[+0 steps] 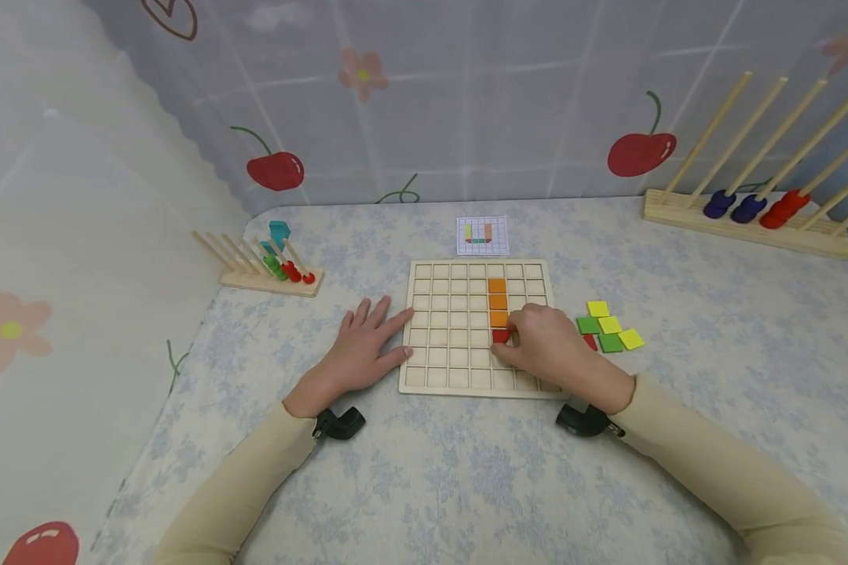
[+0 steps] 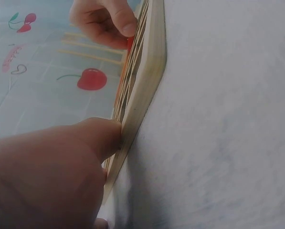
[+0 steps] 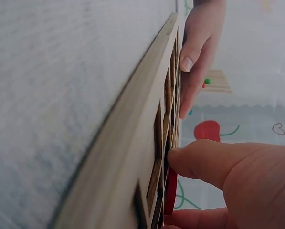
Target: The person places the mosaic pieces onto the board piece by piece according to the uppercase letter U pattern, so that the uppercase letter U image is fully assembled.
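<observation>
A wooden grid board (image 1: 448,391) lies flat on the table. Three orange square tiles (image 1: 498,301) sit one below another in one of its columns. Directly under them is a red tile (image 1: 500,336), pinched at its edges between thumb and fingers of my right hand (image 1: 547,337). In the right wrist view the red tile (image 3: 171,192) stands close against the grid; whether it is fully down in a cell, I cannot tell. My left hand (image 1: 363,347) rests spread at the board's left edge, its thumb and fingertips touching the rim.
Several loose yellow, green and red tiles (image 1: 610,325) lie right of the board. Behind it is a pattern card (image 1: 483,235) with a coloured U shape. A small bead abacus (image 1: 272,284) stands at left, a larger one (image 1: 749,226) at back right.
</observation>
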`<state>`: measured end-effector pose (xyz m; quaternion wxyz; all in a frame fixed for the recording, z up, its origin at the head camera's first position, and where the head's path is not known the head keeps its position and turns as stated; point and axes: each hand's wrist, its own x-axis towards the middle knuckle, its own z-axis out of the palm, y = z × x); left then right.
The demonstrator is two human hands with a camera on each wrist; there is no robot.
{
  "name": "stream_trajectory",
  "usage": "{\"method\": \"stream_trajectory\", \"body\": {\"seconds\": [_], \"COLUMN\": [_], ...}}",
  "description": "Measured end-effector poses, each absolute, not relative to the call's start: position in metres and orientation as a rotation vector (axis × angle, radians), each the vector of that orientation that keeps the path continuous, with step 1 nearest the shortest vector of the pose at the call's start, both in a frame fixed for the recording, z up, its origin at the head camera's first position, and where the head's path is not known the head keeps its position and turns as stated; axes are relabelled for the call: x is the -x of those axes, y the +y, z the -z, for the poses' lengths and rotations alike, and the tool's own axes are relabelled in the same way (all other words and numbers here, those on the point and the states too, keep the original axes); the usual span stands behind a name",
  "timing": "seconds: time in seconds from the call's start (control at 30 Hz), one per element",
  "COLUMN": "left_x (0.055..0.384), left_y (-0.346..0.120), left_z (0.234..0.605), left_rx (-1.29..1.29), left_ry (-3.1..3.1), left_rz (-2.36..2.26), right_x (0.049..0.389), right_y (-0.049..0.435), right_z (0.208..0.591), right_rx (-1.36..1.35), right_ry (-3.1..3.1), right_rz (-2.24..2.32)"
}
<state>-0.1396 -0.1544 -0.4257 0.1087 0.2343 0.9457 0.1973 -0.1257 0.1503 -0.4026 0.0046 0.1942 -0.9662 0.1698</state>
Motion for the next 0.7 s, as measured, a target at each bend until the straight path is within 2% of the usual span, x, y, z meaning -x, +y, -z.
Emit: {"method": "stream_trajectory", "body": {"seconds": [0.7], "left_x": [0.1391], "left_y": [-0.1541], "left_z": [0.4251], "left_rx": [-0.678], "left_ry": [2.789], "left_rz": [-0.572], "right_x": [0.1258], "right_y": [0.1548], "right_z": [0.4024], "right_rx": [-0.664], "right_ry": [-2.979], "right_rz": [-0.614]}}
